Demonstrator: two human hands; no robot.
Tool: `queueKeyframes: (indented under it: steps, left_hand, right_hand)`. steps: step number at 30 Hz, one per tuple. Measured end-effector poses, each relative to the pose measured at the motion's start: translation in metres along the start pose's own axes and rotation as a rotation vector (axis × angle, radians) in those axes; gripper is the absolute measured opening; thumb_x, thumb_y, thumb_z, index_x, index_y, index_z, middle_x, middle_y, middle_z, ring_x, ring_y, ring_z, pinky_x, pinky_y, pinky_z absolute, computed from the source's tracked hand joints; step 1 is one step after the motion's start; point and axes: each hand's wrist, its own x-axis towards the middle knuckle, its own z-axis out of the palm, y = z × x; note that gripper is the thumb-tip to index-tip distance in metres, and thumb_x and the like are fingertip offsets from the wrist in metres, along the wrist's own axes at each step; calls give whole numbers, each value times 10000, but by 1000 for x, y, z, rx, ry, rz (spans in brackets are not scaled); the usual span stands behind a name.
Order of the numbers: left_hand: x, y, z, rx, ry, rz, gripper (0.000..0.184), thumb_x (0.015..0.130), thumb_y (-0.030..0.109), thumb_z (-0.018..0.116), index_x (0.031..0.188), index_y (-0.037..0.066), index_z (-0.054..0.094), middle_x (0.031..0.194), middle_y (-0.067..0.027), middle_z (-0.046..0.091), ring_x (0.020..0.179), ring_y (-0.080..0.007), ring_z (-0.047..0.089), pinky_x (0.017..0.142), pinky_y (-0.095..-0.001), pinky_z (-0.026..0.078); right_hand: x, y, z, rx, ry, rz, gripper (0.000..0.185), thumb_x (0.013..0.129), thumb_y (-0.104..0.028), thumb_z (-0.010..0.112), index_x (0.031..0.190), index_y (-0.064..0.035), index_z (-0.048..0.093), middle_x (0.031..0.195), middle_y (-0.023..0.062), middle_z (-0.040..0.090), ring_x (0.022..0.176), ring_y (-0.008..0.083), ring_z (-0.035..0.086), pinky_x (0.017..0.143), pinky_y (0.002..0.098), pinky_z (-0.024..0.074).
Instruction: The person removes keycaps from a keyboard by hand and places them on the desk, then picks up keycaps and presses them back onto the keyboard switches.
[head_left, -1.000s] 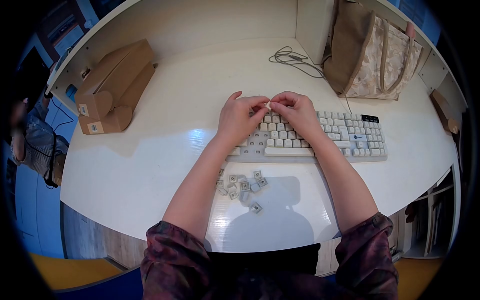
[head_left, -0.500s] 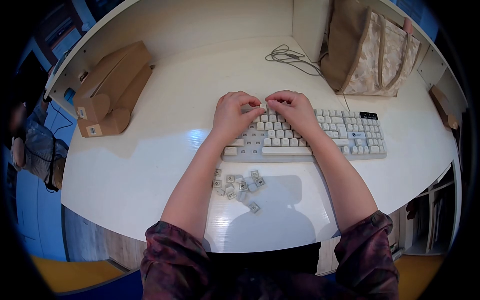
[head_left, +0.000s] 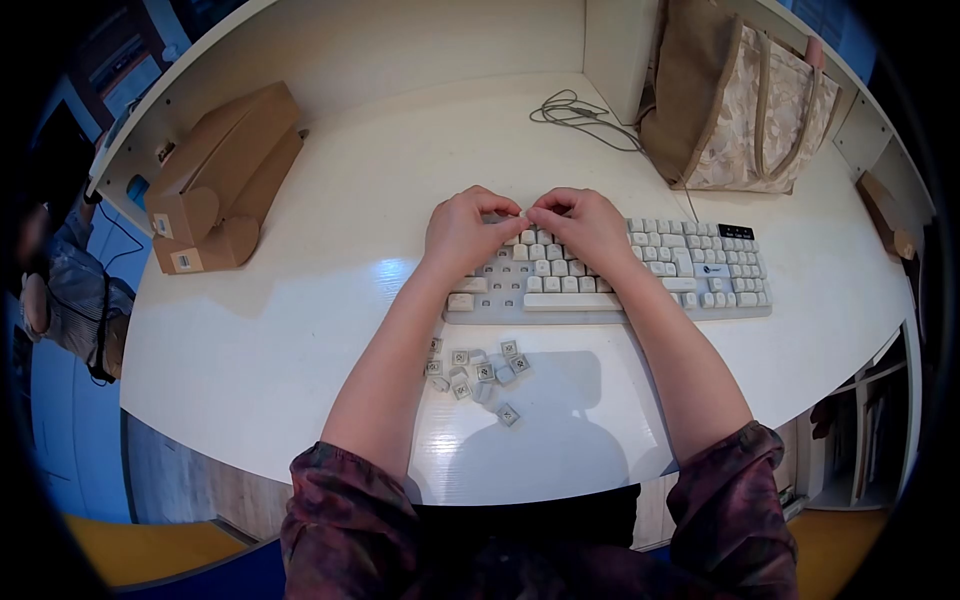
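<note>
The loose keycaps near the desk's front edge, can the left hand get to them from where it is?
Probably yes: the left hand seems free to draw back to the keycaps over open desk.

Brown cardboard box (head_left: 225,178) lying at desk's left side; tan tote bag (head_left: 735,110) with pale patterned panel standing at right rear, near shelf partition (head_left: 613,58). Person in striped top (head_left: 75,290) beyond desk's left edge, partly in shadow.

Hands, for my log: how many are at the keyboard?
2: the left hand over the far left corner of the keyboard, the right hand just beside it.
</note>
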Motion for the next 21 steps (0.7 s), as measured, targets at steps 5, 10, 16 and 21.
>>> queueKeyframes:
  steps: [5, 10, 16, 21]
  left_hand:
    - [0, -1, -2, 0, -17, -3, 225, 798, 225, 801, 944, 57, 766, 1024, -46, 669, 955, -177, 646, 831, -314, 510]
    - [3, -10, 2, -3, 0, 72, 275, 775, 346, 769, 922, 114, 781, 1042, -54, 702, 931, -241, 681, 822, -342, 531]
    - [5, -19, 5, -178, -37, 95, 249, 806, 292, 753, 931, 78, 768, 1028, -56, 700, 930, -217, 675, 817, -321, 524]
    - [3, -15, 2, -203, -58, 76, 221, 819, 244, 762, 941, 59, 762, 1035, -59, 695, 932, -194, 670, 824, -312, 516]
  right_hand:
    - [-1, -4, -1, -25, -9, 11, 252, 840, -360, 681, 919, -140, 774, 800, 51, 728, 753, 209, 687, 700, 336, 526]
    - [-2, -5, -1, -48, -6, 20, 251, 830, -365, 691, 915, -143, 774, 811, 55, 733, 782, 214, 699, 718, 337, 534]
    - [-3, -8, -3, -44, -34, 17, 248, 829, -368, 696, 914, -147, 770, 825, 52, 736, 797, 214, 701, 729, 336, 536]
    - [-2, -6, -3, -39, -67, 51, 246, 829, -374, 701, 928, -160, 768, 840, 52, 737, 812, 213, 699, 741, 337, 534]
